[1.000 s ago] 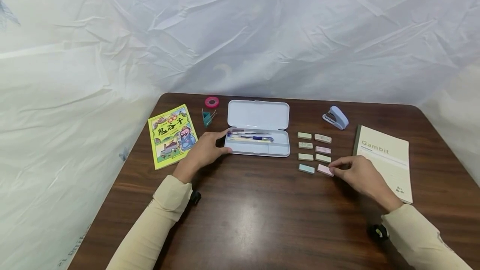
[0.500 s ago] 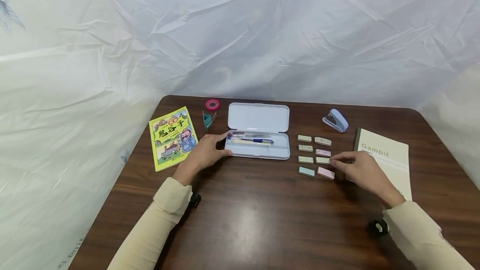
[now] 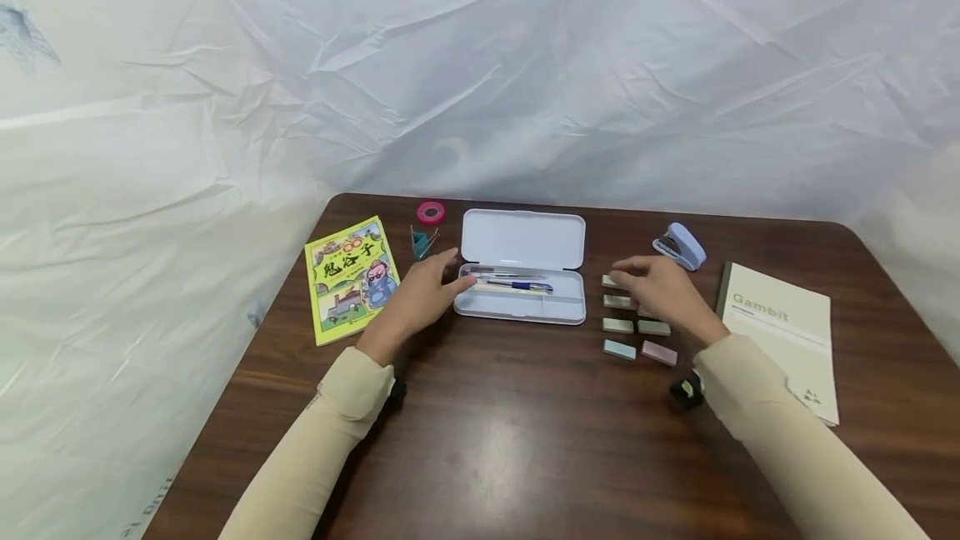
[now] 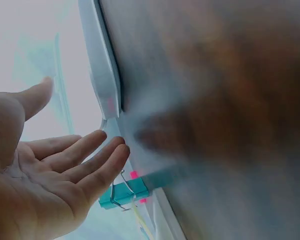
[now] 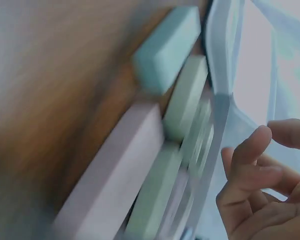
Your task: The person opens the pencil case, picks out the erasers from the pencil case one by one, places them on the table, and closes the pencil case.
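My left hand is over the left end of a white pencil case, its lid standing up at the back. The left wrist view shows that hand's fingers extended and the thumb apart, holding nothing. Inside the case lie a blue pen and other slim pens. Above the back of two columns of small erasers hovers my right hand, covering some of them. Its thumb and forefinger come close together in the right wrist view, with no object between them. Nearest the front are a blue eraser and a pink eraser.
A yellow comic book lies left, near a teal binder clip and a pink tape roll. To the right are a lavender stapler and a cream notebook. White sheeting hangs behind the table.
My right hand has gone from beside the front pink eraser to the back of the rows, moving left. My left hand has lifted from gripping the pencil case's end and spread its thumb over it.
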The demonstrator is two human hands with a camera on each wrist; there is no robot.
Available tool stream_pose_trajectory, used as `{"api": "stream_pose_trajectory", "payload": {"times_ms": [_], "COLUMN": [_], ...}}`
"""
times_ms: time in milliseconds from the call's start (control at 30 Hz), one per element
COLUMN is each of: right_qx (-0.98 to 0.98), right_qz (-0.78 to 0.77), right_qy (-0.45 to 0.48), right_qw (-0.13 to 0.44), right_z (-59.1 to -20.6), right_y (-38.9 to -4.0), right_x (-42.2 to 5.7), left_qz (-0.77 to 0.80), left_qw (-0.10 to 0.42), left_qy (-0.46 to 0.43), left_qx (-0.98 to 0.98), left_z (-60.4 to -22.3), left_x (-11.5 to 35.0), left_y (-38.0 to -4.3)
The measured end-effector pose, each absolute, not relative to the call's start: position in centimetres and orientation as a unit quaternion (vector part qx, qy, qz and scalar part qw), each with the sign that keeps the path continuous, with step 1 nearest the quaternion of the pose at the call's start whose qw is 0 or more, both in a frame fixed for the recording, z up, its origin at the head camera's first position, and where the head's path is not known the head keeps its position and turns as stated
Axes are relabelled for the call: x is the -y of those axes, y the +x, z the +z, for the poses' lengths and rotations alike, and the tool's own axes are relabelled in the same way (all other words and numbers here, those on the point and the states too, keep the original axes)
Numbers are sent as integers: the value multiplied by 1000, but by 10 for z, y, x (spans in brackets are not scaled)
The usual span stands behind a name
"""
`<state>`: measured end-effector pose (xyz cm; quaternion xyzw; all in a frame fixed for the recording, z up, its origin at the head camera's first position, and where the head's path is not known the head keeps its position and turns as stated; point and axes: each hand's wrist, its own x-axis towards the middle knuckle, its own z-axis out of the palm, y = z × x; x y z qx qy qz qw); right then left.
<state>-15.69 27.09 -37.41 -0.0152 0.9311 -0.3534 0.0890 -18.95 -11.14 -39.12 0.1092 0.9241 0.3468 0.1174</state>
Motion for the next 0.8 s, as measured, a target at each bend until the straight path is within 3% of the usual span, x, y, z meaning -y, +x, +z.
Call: {"api": "stream_pose_trajectory", "payload": {"times_ms": [367,800], "right_qx": [-853,-786], "right_qz": [-505,-615], "right_qy": [48,5], "right_qw": [125,65], "right_z": [-377,-376], "right_y": [-185,-180], "right_x": [-227,-229], "left_qz": [376,412], "left_qw": [113,58], "left_qy": [74,92], "left_qx": [-917,-905], "left_z": [-386,-379], "left_x": [95,93], "left_y": [-202,-204]}}
